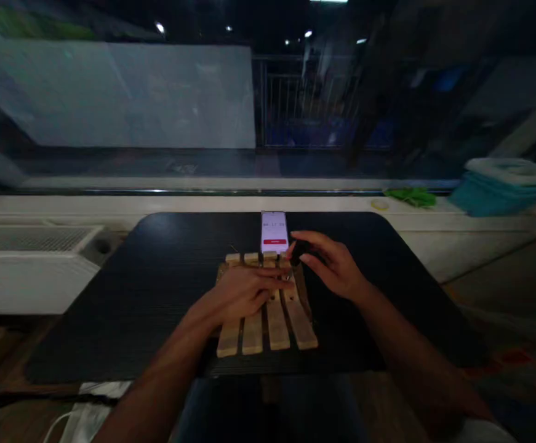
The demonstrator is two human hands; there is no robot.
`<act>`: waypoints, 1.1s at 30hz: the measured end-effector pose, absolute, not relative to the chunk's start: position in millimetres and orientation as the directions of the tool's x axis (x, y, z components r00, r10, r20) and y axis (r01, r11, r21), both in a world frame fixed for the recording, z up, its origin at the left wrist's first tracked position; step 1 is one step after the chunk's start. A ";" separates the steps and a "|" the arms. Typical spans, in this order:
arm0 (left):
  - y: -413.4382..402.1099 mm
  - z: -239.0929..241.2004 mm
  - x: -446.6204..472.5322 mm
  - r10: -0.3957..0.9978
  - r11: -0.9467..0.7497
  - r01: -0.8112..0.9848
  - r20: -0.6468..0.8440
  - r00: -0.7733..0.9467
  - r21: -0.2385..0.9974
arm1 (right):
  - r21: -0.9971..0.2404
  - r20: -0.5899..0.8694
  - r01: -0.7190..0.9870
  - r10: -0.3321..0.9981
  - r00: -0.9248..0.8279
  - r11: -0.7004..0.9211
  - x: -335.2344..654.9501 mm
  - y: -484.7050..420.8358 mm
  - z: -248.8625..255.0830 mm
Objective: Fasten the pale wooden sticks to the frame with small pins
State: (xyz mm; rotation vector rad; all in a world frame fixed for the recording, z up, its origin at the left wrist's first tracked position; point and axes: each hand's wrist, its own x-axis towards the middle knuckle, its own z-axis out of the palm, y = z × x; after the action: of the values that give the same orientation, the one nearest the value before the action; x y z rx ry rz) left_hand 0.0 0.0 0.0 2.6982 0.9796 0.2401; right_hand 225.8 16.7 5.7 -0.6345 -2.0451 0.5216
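On the dark table lies a small wooden piece made of several pale parallel slats, with small dark holes in at least two of them. My left hand rests across the slats, its fingers stretched out to the right. Between the thumb and fingertips of my right hand is a small dark object, held over the far right end of the slats. Its exact kind is too dark to make out. The fingertips of both hands are close together near the rightmost slat.
A lit phone showing a timer lies just beyond the slats on the black table. Behind it runs a white windowsill with a green item, a tape roll and a teal container. A radiator stands left.
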 end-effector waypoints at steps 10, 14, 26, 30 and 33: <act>0.4 -0.1 -0.1 0.629 -0.759 0.585 0.090 0.772 0.288 | -0.585 0.685 0.262 0.641 -0.346 0.767 218.3 18.0 2.2; 0.9 -0.8 -0.5 0.631 -0.760 0.590 0.090 0.771 0.272 | -0.550 0.713 0.298 0.624 -0.319 0.781 216.2 18.0 -0.3; 1.4 -3.3 -2.2 0.628 -0.761 0.589 0.084 0.773 0.273 | -0.453 0.733 0.267 0.526 -0.431 0.850 217.1 18.1 7.1; 1.0 0.1 -1.4 0.633 -0.750 0.592 0.060 0.772 0.295 | -0.503 0.678 0.238 0.550 -0.487 0.831 226.9 17.8 13.0; 1.2 1.2 -1.0 0.627 -0.756 0.587 0.062 0.777 0.289 | -0.564 0.650 0.227 0.596 -0.472 0.794 231.1 18.0 13.9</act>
State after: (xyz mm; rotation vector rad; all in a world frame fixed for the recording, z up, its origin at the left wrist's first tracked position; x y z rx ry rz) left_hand -1.0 1.2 1.2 2.7165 0.9449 0.2262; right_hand 231.1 18.0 13.9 -0.6103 -2.0591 0.5060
